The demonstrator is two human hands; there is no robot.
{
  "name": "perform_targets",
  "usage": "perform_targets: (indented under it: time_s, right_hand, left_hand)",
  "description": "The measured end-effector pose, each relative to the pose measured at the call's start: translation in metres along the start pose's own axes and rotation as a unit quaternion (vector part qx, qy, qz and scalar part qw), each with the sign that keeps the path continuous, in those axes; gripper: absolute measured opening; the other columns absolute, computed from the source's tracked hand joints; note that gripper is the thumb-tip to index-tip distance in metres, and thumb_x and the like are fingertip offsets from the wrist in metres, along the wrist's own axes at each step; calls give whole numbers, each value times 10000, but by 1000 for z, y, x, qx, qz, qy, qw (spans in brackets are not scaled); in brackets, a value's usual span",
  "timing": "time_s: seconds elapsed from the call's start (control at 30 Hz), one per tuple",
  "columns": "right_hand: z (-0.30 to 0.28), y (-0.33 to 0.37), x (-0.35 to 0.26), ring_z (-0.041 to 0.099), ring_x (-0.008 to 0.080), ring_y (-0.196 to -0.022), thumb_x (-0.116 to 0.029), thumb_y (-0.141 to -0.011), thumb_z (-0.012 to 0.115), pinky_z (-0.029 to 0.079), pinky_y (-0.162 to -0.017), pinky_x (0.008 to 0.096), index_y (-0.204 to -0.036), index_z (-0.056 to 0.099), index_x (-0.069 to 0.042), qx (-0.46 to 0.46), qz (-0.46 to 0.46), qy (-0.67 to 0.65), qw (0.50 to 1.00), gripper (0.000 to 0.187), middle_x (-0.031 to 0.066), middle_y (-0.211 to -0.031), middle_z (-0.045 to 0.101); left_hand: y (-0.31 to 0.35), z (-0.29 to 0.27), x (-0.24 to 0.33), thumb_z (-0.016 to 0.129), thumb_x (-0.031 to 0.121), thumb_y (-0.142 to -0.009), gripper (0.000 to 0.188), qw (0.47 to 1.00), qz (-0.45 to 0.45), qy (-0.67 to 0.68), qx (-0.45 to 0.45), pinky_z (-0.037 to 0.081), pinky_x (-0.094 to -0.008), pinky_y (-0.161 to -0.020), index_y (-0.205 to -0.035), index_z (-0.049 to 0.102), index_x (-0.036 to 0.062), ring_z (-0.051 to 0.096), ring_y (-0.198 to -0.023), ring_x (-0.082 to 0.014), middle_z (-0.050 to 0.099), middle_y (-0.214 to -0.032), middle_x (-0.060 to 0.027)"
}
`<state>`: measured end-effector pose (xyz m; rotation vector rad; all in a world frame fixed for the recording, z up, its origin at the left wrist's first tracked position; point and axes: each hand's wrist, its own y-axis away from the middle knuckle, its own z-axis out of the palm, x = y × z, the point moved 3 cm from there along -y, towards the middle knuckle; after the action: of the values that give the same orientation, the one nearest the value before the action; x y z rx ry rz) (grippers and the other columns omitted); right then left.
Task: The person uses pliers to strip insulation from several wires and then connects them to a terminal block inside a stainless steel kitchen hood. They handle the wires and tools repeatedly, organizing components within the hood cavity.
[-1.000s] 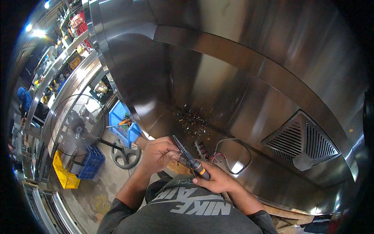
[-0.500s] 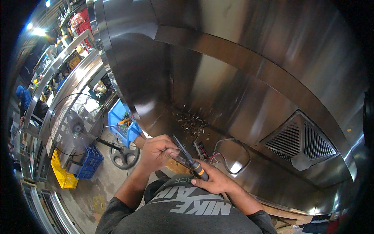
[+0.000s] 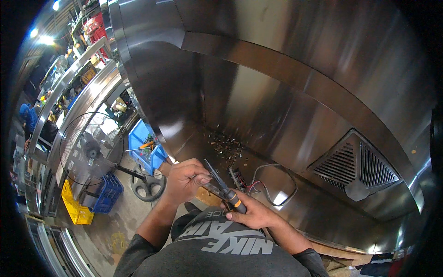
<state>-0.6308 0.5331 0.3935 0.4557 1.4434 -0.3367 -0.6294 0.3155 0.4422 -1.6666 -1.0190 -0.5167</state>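
My right hand (image 3: 251, 211) is wrapped round the dark grip of a plier-like hand tool (image 3: 224, 188) with orange bands. One slim arm of it points up and away, and a second metal part slants toward my left hand (image 3: 188, 179). The fingers of that hand are pinched together right beside this part. What lies between them is too small to make out. Both hands are in front of my chest, above the near edge of a large stainless steel hood-like housing (image 3: 258, 106).
Small metal bits (image 3: 226, 147) lie scattered inside the housing, beside a looped cable (image 3: 295, 184) with wires. A slotted vent (image 3: 355, 166) is at the right. On the left stand a pedestal fan (image 3: 92, 147), a blue bin (image 3: 140, 134) of tools and a yellow crate (image 3: 74, 205).
Both hands and the tool keep almost the same pose. The whole view has shifted very slightly.
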Motion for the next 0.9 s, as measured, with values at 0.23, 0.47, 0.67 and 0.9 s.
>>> perform_targets:
  time_s: [0.23,0.47,0.67,0.9]
  right_hand:
    - [-1,1,4,501,166,-1110,-167,-893,654,388,-989,332,-1416,341,-28,-17,-6,-10,1000,625,84,-1170,566]
    - [1,3,4,521,134,-973,-104,-878,669,422,-878,297,-1309,430,-45,32,-28,32,999,497,22,-1003,555]
    - [5,4,12,524,125,-956,-66,-865,660,426,-874,297,-1318,429,-58,52,-19,51,997,508,15,-982,559]
    - [6,5,7,528,114,-914,-17,-837,623,436,-836,281,-1279,453,-56,36,-8,18,999,475,7,-962,552]
  left_hand:
    - [-1,2,3,714,167,-849,199,1000,4,-8,12,484,-286,-572,-812,649,-17,626,-646,-207,637,-735,-114]
    - [-3,2,4,714,178,-851,206,1000,0,-5,2,482,-288,-579,-801,646,-11,632,-666,-213,639,-735,-115]
    - [5,18,-2,751,316,-829,376,937,-175,283,101,536,-306,-706,-974,600,2,655,-740,-183,655,-863,-89]
    - [6,17,-3,730,77,-835,307,903,-186,387,-14,558,-288,-780,-1091,581,-1,662,-907,-175,644,-974,-100]
